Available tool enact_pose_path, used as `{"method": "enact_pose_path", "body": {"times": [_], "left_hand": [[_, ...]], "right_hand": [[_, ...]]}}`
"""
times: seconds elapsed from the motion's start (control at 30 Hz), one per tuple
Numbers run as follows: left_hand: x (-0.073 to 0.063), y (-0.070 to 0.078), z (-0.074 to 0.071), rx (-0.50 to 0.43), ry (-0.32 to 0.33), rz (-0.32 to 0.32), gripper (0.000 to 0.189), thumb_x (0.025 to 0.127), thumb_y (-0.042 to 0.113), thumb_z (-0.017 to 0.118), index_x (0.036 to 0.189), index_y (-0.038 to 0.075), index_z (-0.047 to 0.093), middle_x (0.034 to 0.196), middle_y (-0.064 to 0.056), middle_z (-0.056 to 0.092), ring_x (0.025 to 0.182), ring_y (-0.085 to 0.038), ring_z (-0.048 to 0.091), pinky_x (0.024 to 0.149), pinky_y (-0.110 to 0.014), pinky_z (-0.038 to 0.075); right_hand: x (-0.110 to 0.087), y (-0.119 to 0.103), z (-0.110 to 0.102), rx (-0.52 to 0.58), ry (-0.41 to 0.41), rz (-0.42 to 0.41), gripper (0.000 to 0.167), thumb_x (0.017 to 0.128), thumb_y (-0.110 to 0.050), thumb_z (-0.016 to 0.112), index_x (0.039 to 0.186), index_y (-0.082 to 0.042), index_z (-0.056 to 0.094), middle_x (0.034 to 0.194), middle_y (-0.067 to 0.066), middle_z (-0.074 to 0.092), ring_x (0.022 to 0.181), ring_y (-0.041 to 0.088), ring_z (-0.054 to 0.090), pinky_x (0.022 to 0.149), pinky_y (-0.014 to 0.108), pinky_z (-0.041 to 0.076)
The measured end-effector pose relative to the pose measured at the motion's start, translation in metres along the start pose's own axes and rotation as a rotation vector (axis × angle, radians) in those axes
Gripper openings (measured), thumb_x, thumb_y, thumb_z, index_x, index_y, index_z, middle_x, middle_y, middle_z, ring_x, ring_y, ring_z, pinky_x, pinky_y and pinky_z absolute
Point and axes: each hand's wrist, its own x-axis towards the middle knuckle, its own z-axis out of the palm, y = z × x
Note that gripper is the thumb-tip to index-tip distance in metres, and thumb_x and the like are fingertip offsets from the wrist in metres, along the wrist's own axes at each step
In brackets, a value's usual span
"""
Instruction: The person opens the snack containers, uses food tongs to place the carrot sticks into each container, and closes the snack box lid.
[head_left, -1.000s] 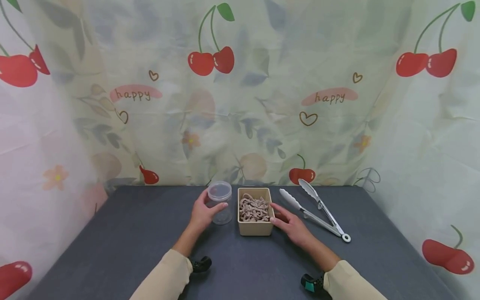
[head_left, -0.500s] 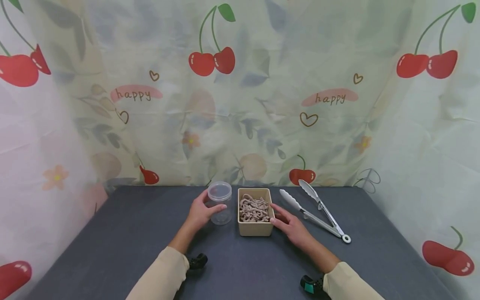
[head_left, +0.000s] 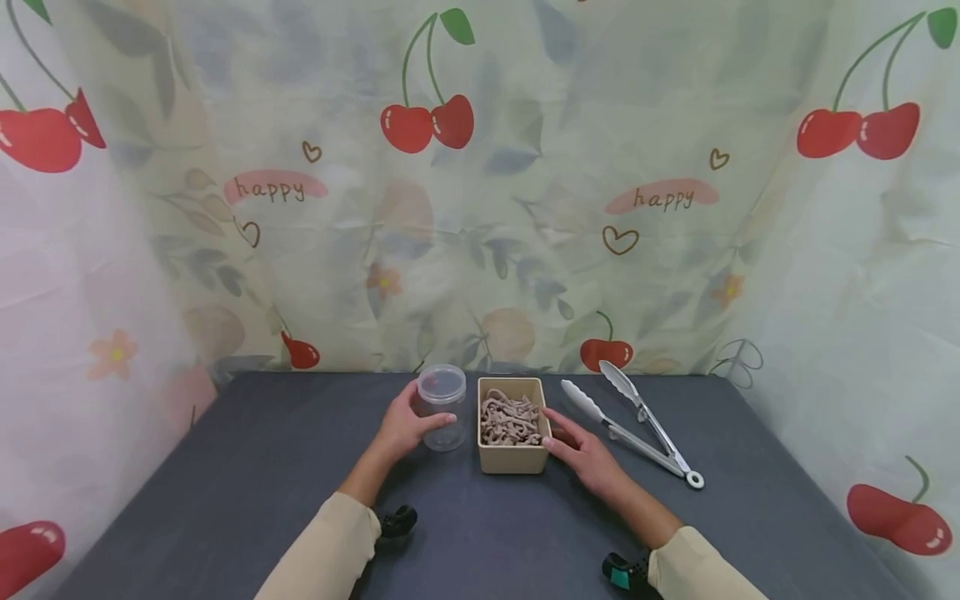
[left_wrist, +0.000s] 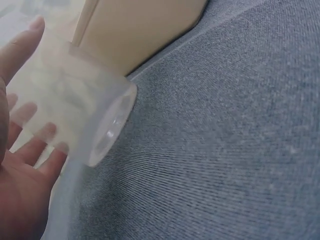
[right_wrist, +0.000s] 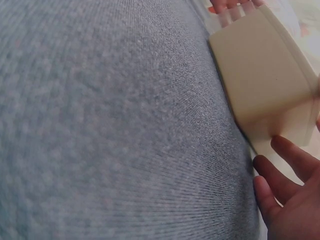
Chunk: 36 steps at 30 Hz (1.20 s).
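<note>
My left hand [head_left: 402, 425] holds a clear plastic jar [head_left: 444, 429] with a lid on it. The jar stands upright, thumb on its near side and fingers round the left and back, seen through the plastic in the left wrist view. Just right of the jar is a beige rectangular box [head_left: 512, 460], holding a tangle of grey-brown, cord-like strands [head_left: 510, 419]. My right hand [head_left: 588, 460] lies against the box's right side, fingers spread and nearly straight, index finger near the rim and thumb near the front corner. In the right wrist view, fingertips [right_wrist: 280, 142] are at the box's wall.
Metal tongs [head_left: 637, 433] lie spread apart on the dark table [head_left: 480, 533], right of the box, their hinge end toward the near right. A cherry-patterned curtain [head_left: 480, 250] hangs behind the table and along both sides.
The left forearm and wrist have shifted slightly left and toward me, while the left hand stays round the jar. The jar, box, tongs and right hand keep their places.
</note>
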Motion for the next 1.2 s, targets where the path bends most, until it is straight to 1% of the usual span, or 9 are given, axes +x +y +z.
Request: {"method": "enact_pose_path", "body": {"times": [0.1,0.2,0.37,0.53,0.73,0.93,1.03,1.2], "left_hand": [[0.0,-0.001,0.0,-0.006,-0.008,0.003,0.082,0.073,0.022,0.088,0.14,0.003,0.045,0.127,-0.016,0.058,0.116,-0.031,0.055,0.097,-0.049,0.042],[-0.001,0.0,0.0,-0.024,-0.018,-0.001,0.082,0.073,0.021,0.088,0.14,0.003,0.046,0.128,-0.016,0.058,0.116,-0.031,0.055,0.096,-0.049,0.043],[-0.001,0.003,-0.002,-0.034,-0.031,-0.003,0.076,0.073,0.019,0.087,0.138,0.005,0.05,0.124,-0.013,0.061,0.111,-0.029,0.058,0.09,-0.047,0.047],[-0.001,0.001,-0.003,-0.032,-0.038,-0.001,0.07,0.073,0.016,0.087,0.134,0.006,0.054,0.12,-0.011,0.063,0.105,-0.026,0.061,0.085,-0.044,0.05],[-0.001,0.0,-0.004,-0.052,-0.058,0.014,0.069,0.074,0.016,0.086,0.134,0.006,0.054,0.12,-0.012,0.063,0.105,-0.028,0.062,0.085,-0.044,0.051],[0.001,0.0,-0.001,-0.076,-0.068,0.02,0.071,0.073,0.018,0.087,0.135,0.006,0.053,0.122,-0.013,0.063,0.107,-0.028,0.062,0.086,-0.043,0.051],[0.002,-0.002,-0.001,-0.079,-0.067,0.019,0.072,0.074,0.016,0.087,0.136,0.005,0.052,0.123,-0.014,0.062,0.107,-0.029,0.062,0.085,-0.043,0.051],[0.002,-0.003,-0.001,-0.068,-0.06,0.02,0.072,0.073,0.018,0.087,0.135,0.006,0.053,0.122,-0.014,0.063,0.107,-0.029,0.062,0.084,-0.043,0.052]], "right_hand": [[-0.002,-0.008,-0.001,0.005,-0.012,-0.004,0.055,0.098,-0.016,0.059,0.148,-0.003,0.039,0.137,0.028,0.049,0.124,0.04,0.05,0.1,0.052,0.037],[-0.002,-0.01,-0.002,0.011,-0.019,-0.004,0.055,0.098,-0.014,0.059,0.147,-0.001,0.038,0.136,0.029,0.049,0.123,0.041,0.05,0.1,0.052,0.038],[0.001,-0.001,-0.001,0.008,-0.01,-0.011,0.055,0.098,-0.019,0.06,0.148,-0.008,0.04,0.137,0.025,0.05,0.124,0.036,0.051,0.1,0.047,0.039],[0.002,0.002,-0.003,0.008,-0.012,-0.01,0.055,0.098,-0.02,0.06,0.148,-0.011,0.041,0.136,0.024,0.052,0.124,0.036,0.051,0.1,0.051,0.038],[0.002,0.0,-0.005,-0.022,-0.019,0.042,0.055,0.098,-0.024,0.061,0.148,-0.014,0.042,0.136,0.022,0.053,0.124,0.034,0.051,0.1,0.051,0.039],[0.002,-0.004,-0.011,-0.033,-0.034,0.037,0.056,0.097,-0.024,0.062,0.147,-0.01,0.042,0.135,0.024,0.053,0.124,0.036,0.051,0.098,0.053,0.04],[0.004,-0.008,-0.015,-0.066,-0.053,0.022,0.055,0.096,-0.025,0.063,0.146,-0.008,0.044,0.132,0.023,0.055,0.122,0.036,0.053,0.097,0.052,0.042],[0.009,-0.017,-0.023,-0.175,-0.095,-0.001,0.053,0.096,-0.026,0.063,0.142,-0.006,0.049,0.13,0.019,0.058,0.119,0.035,0.055,0.094,0.051,0.044]]}}
